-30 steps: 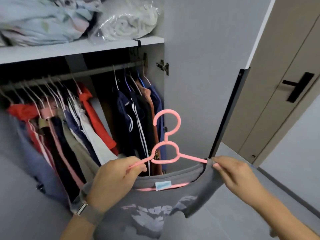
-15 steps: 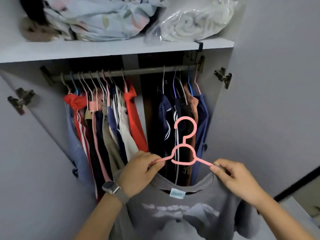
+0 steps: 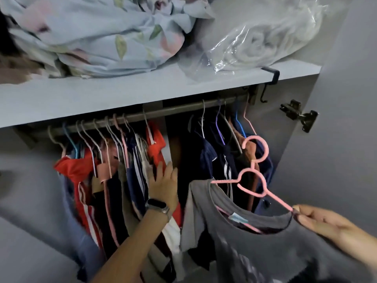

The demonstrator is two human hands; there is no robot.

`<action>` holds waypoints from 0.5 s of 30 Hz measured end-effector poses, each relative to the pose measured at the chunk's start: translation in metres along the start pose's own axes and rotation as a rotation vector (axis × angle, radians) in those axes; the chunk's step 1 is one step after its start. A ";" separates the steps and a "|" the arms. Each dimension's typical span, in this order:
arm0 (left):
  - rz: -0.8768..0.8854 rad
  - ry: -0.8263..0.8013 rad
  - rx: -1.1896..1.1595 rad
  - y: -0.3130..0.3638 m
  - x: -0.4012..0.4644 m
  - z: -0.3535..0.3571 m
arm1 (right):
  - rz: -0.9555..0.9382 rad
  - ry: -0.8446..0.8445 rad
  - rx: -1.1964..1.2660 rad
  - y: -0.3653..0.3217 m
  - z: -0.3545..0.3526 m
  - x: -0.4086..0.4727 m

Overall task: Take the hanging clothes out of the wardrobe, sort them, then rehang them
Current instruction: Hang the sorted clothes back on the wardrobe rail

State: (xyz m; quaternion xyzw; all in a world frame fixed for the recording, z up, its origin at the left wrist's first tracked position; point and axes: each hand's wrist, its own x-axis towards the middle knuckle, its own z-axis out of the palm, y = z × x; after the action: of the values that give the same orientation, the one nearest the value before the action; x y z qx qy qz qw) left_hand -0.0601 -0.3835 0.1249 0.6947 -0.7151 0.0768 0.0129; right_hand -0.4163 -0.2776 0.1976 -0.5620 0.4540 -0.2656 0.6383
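Note:
A grey T-shirt (image 3: 265, 248) hangs on a pink hanger (image 3: 254, 178), tilted down to the right in front of the wardrobe. My right hand (image 3: 324, 222) pinches the hanger's right arm together with the shirt's shoulder. My left hand (image 3: 165, 184) has straight fingers pressed flat against the red garment (image 3: 157, 148) at the right end of the left group of hanging clothes. A second group of dark clothes (image 3: 212, 160) hangs to the right on the rail (image 3: 175, 111), with a gap between the groups.
Above the rail a shelf (image 3: 102, 94) carries floral bedding (image 3: 98, 31) and a towel in a clear plastic bag (image 3: 265, 37). A black hook (image 3: 271, 78) clips the shelf's edge. The open right door with its hinge (image 3: 299, 116) stands close by.
My left hand let go of the hanger and moved up to press on the left group of clothes. The hanger now tilts, held by my right hand alone. The view moved closer and upward.

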 end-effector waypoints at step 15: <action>0.315 0.172 -0.371 -0.078 -0.033 0.041 | -0.305 0.446 -0.300 -0.067 0.132 0.259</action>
State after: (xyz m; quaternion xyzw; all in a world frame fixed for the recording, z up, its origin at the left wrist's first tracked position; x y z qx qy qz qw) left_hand 0.0219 -0.3575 0.0873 0.5516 -0.8125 0.0044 0.1888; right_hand -0.1732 -0.4494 0.1834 -0.6396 0.5274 -0.4049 0.3857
